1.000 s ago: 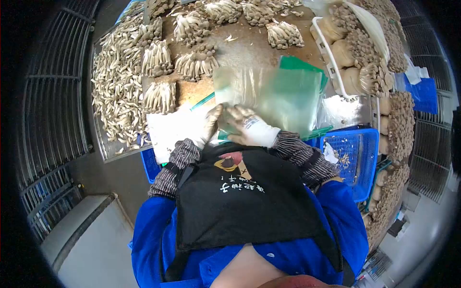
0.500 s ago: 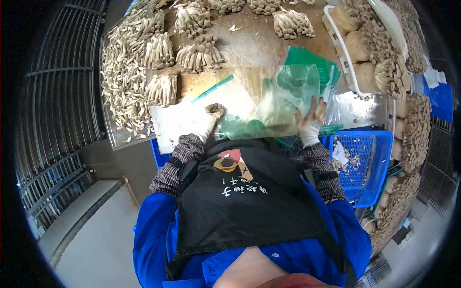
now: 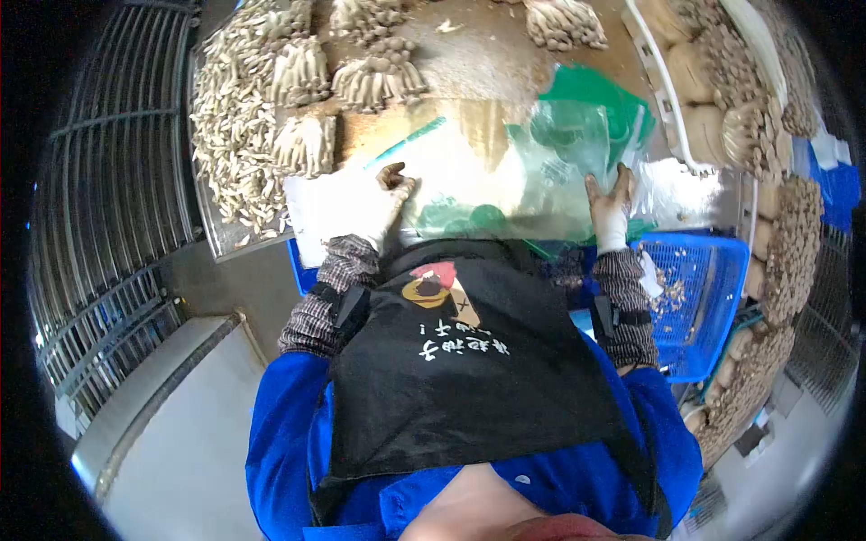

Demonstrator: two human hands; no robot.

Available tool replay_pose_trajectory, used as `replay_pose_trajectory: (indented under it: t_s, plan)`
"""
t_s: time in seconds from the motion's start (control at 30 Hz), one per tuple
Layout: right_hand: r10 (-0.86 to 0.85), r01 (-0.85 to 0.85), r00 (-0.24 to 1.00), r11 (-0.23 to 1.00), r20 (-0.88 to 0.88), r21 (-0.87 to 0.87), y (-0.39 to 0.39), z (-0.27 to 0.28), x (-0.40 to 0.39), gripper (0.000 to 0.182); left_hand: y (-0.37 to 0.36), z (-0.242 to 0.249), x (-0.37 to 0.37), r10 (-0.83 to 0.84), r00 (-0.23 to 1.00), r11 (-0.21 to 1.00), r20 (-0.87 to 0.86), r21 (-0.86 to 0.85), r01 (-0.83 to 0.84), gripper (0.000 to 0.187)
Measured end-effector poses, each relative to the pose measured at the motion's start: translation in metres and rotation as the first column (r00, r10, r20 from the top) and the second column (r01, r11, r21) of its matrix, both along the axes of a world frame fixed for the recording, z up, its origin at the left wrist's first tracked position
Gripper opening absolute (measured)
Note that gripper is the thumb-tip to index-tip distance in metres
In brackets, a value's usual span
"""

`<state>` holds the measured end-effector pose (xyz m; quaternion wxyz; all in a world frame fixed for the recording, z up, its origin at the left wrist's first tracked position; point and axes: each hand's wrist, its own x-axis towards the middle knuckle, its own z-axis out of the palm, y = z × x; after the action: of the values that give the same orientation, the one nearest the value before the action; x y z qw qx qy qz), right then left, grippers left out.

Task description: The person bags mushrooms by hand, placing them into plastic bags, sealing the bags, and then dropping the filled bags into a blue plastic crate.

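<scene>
A clear plastic bag (image 3: 492, 171) with green print lies flat on the worktop in front of me. My left hand (image 3: 390, 194), in a white glove with bare, dark-stained fingers, is at the bag's left edge; its fingers curl loosely with a gap to the thumb. At the right edge is my right hand (image 3: 613, 206), gloved the same way, thumb and fingers spread, with nothing visibly gripped. Just beyond it lies a stack of green printed bags (image 3: 595, 95). Left of my left hand, a bunch of mushrooms (image 3: 305, 144) rests on the worktop.
Loose mushrooms (image 3: 236, 144) heap along the left side, with more bunches (image 3: 377, 83) behind. A white crate (image 3: 666, 77) of mushrooms stands at right. Below the worktop edge sits a blue basket (image 3: 699, 347) with scraps. Metal railings (image 3: 113, 126) rise at far left.
My right hand has moved right, off the bag's face to its right edge, with thumb and fingers spread. My left hand has shifted slightly up and left. The bag lies flatter, and the view has shifted slightly.
</scene>
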<state>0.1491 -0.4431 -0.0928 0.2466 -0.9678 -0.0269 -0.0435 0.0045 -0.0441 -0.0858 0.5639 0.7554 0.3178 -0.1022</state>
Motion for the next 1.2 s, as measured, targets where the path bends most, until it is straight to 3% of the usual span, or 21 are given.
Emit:
replay_pose_trajectory:
  t_s: [0.03,0.2,0.23,0.3,0.33,0.37,0.4,0.43,0.47,0.53,0.57,0.6,0.7,0.77,0.83,0.9,0.93,0.97,1.13,1.17,1.2]
  plan:
    - [0.023,-0.023,0.999,1.0,0.029,0.014,0.002,-0.001,-0.001,0.07,0.0,0.006,-0.001,0.032,0.999,0.999,-0.001,-0.038,-0.032,0.045]
    - [0.123,-0.156,0.982,0.958,0.145,0.239,0.041,-0.013,-0.004,0.06,0.02,0.013,-0.001,0.116,0.991,0.959,0.064,0.252,-0.129,0.047]
    - [0.173,-0.203,0.977,0.937,0.127,0.286,0.054,-0.01,-0.003,0.058,0.021,0.034,0.005,0.123,0.99,0.958,0.07,0.251,-0.137,0.047]
    - [0.219,-0.257,0.964,0.906,0.149,0.336,0.083,-0.004,0.005,0.052,0.023,0.091,0.022,0.003,0.998,0.859,-0.062,0.511,0.029,0.049]
    - [0.283,-0.297,0.955,0.897,0.093,0.327,0.096,0.003,0.011,0.051,0.018,0.124,0.035,0.041,0.981,0.889,-0.19,0.455,0.051,0.052]
    - [0.343,-0.335,0.939,0.887,0.034,0.319,0.105,0.008,0.017,0.049,0.024,0.113,0.036,0.039,0.994,0.888,-0.105,0.46,0.014,0.05]
    - [0.337,-0.332,0.941,0.892,0.038,0.307,0.113,0.005,0.026,0.049,0.025,0.111,0.042,0.124,0.989,0.943,-0.085,0.32,-0.09,0.05]
    - [0.347,-0.296,0.936,0.862,-0.053,0.412,0.123,0.0,0.036,0.048,0.028,0.109,0.048,0.212,0.974,0.965,-0.081,0.173,-0.196,0.05]
    - [0.369,-0.25,0.918,0.823,-0.144,0.511,0.131,-0.004,0.048,0.047,0.034,0.092,0.049,0.214,0.974,0.966,-0.078,0.165,-0.199,0.05]
    - [0.365,-0.178,0.899,0.81,-0.242,0.559,0.148,0.001,0.07,0.044,0.052,0.057,0.053,0.23,0.939,0.968,0.255,0.034,-0.247,0.049]
    - [0.36,-0.095,0.87,0.793,-0.336,0.602,0.161,0.002,0.084,0.043,0.064,0.051,0.06,0.245,0.934,0.964,0.259,0.035,-0.262,0.049]
    - [0.373,-0.108,0.866,0.79,-0.333,0.604,0.174,-0.002,0.099,0.043,0.074,0.063,0.073,0.224,0.922,0.951,0.316,0.135,-0.278,0.049]
    - [0.334,0.225,0.697,0.739,-0.635,0.635,0.222,-0.02,0.153,0.057,0.126,0.041,0.112,0.088,0.87,0.884,0.484,0.365,-0.293,0.049]
    - [0.316,0.291,0.662,0.727,-0.679,0.622,0.272,-0.025,0.182,0.061,0.143,0.06,0.138,0.008,0.937,0.84,0.35,0.505,-0.196,0.048]
    - [0.363,0.258,0.498,0.805,-0.787,0.535,0.317,-0.012,0.203,0.067,0.167,0.047,0.165,-0.123,0.981,0.797,0.148,0.604,0.009,0.048]
    - [0.465,0.098,0.429,0.829,-0.775,0.551,0.352,-0.015,0.216,0.078,0.173,0.043,0.181,-0.239,0.964,0.746,-0.117,0.613,0.259,0.047]
    - [0.715,-0.379,0.467,0.693,-0.52,0.613,0.361,-0.004,0.215,0.084,0.172,0.041,0.189,-0.291,0.934,0.699,-0.208,0.621,0.356,0.045]
    - [0.532,-0.176,0.391,0.844,-0.751,0.506,0.378,0.005,0.215,0.082,0.171,0.039,0.194,-0.339,0.891,0.645,-0.301,0.615,0.453,0.044]
    - [0.581,-0.521,0.289,0.762,-0.761,0.384,0.392,0.002,0.211,0.054,0.178,0.005,0.203,-0.352,0.849,0.657,-0.394,0.542,0.524,0.051]
    - [0.579,-0.519,0.29,0.764,-0.762,0.383,0.389,0.001,0.208,0.054,0.18,0.001,0.205,-0.355,0.848,0.657,-0.394,0.54,0.526,0.051]
    - [0.671,-0.272,0.271,0.741,-0.691,0.613,0.38,-0.001,0.199,0.048,0.181,0.004,0.206,-0.353,0.837,0.691,-0.417,0.487,0.534,0.051]
